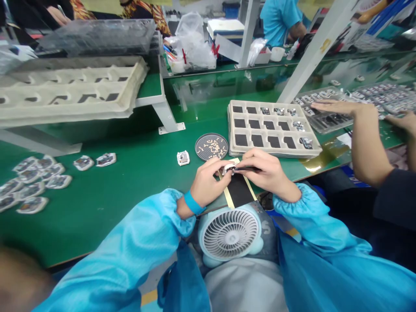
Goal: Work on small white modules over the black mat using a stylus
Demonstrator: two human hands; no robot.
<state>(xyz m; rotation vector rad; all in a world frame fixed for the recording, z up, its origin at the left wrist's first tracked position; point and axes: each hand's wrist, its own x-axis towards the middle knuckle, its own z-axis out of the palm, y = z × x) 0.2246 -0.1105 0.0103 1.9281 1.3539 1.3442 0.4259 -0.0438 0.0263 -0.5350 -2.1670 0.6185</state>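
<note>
My left hand (209, 182) is closed on a small white-rimmed electronic housing (228, 168), whose inside is partly hidden by my fingers. In my right hand (266, 171) is a pair of dark tweezers (247, 168), their tip touching the housing. Beneath both hands lies a black mat (239, 190) edged with pale yellow tape. Just beyond them stands a round dark dish (203, 149) with many tiny beige parts (215, 149). One more white-rimmed housing (183, 158) rests on the green table, left of the dish.
A cream compartment tray (276, 151) holds several metallic parts. Several housings (30, 188) lie at the left. A raised shelf (151, 89) carries another tray (65, 108). At the right, a co-worker's hand (338, 107) reaches over clear trays. A light-blue fan (230, 234) sits against my lap.
</note>
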